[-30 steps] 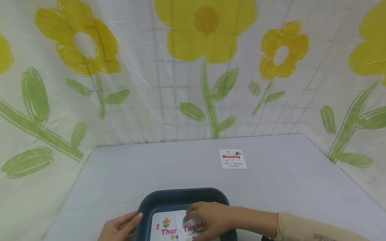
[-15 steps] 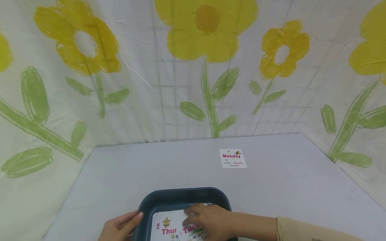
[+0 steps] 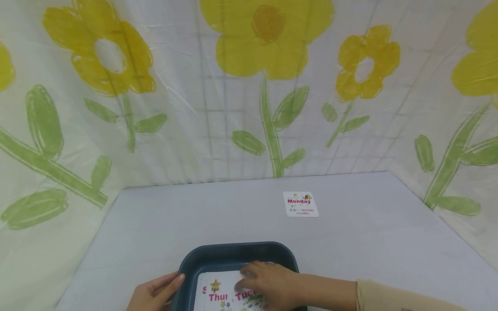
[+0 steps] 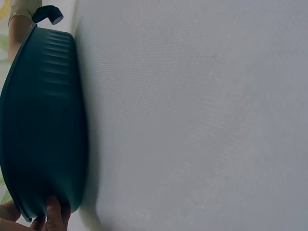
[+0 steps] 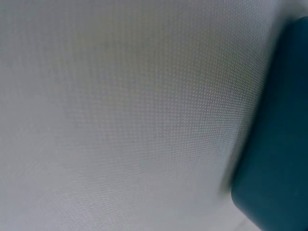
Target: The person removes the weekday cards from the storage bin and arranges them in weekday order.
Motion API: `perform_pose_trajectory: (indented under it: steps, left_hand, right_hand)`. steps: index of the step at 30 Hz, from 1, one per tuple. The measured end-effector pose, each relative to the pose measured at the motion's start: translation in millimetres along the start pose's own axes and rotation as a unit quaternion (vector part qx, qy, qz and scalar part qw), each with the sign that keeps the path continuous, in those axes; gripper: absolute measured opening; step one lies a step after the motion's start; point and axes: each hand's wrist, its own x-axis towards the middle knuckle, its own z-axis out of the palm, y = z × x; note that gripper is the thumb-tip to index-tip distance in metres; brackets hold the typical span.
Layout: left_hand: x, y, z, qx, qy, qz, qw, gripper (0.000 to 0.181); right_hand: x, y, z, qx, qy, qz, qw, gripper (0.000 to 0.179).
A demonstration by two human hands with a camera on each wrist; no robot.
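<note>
A dark blue-green tray (image 3: pixel 237 249) sits at the table's near edge in the head view, its lower part cut off by the frame. My left hand (image 3: pixel 155 293) grips its left rim, thumb at the rim and fingers outside; the left wrist view shows fingertips (image 4: pixel 54 214) against its wall. My right hand (image 3: pixel 278 285) is inside the tray, bent fingers touching the card lettered "Tues" (image 3: pixel 246 298). The thumb is hidden, so a pinch cannot be confirmed. Beside that card lies one lettered "Thur" (image 3: pixel 216 298), overlapping another card at the left.
A white "Monday" card (image 3: pixel 301 204) lies face up farther back on the pale grey table (image 3: pixel 194 216). A curtain (image 3: pixel 179 108) with yellow flowers rises behind the table and at both sides. The right wrist view shows mostly tablecloth (image 5: pixel 120 115) and the tray's outer wall (image 5: pixel 279 139).
My right hand has shifted slightly over the "Tuesday" card, covering more of its lettering than a second ago. The left hand and the tray stay almost where they were.
</note>
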Motion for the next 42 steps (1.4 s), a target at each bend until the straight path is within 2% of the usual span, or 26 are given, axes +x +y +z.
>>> perform_pose_trajectory:
  steps: [13, 25, 35, 42]
  left_hand:
    - [2.4, -2.4, 1.1, 0.021, 0.011, 0.002, 0.9997, 0.081]
    - [4.1, -7.3, 0.6, 0.009, 0.013, 0.002, 0.9999, 0.085]
    - [3.1, -6.0, 0.1, 0.011, 0.007, 0.003, 0.9999, 0.082]
    - [0.5, -0.8, 0.1, 0.011, 0.006, 0.006, 0.9999, 0.075]
  right_hand:
    - [-0.8, -0.1, -1.7, 0.021, -0.006, 0.013, 0.9997, 0.057]
    - [0.3, 1.2, -2.9, 0.031, -0.004, 0.023, 0.9992, 0.055]
    - [-0.4, 1.1, -3.0, 0.027, -0.007, 0.026, 0.9993, 0.056]
    - [0.2, 1.0, -8.2, 0.009, 0.022, 0.011, 0.9997, 0.06]
